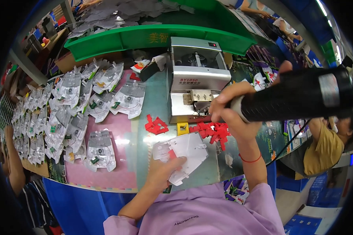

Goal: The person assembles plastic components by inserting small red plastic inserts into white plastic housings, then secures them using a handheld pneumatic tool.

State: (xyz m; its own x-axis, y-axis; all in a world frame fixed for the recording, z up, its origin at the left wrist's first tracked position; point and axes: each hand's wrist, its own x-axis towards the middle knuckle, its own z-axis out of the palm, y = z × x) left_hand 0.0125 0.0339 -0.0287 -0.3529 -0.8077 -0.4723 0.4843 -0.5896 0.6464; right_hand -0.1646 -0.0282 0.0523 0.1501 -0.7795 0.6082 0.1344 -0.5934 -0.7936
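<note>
My left hand [163, 172] grips a white plastic housing [194, 150] by its left side, thumb pressed on its inner face near a flat red piece [172, 154]. In my right hand [239, 121] is a black electric screwdriver [294, 96], lying slantwise with its body to the right. Its tip is hidden by my fingers, in front of a silver screw feeder [200, 78]. Small red plastic pieces [213, 133] are piled just beyond the housing, beside a yellow block [182, 128]. Another small heap of red pieces [156, 125] lies left of the feeder.
Several clear-and-white housings [100, 150] with wires and small green boards crowd the left side of the table. A long green bin [117, 45] of white parts stands behind the feeder. A dark cord [292, 140] hangs at right. Another person [321, 152] sits at the far right.
</note>
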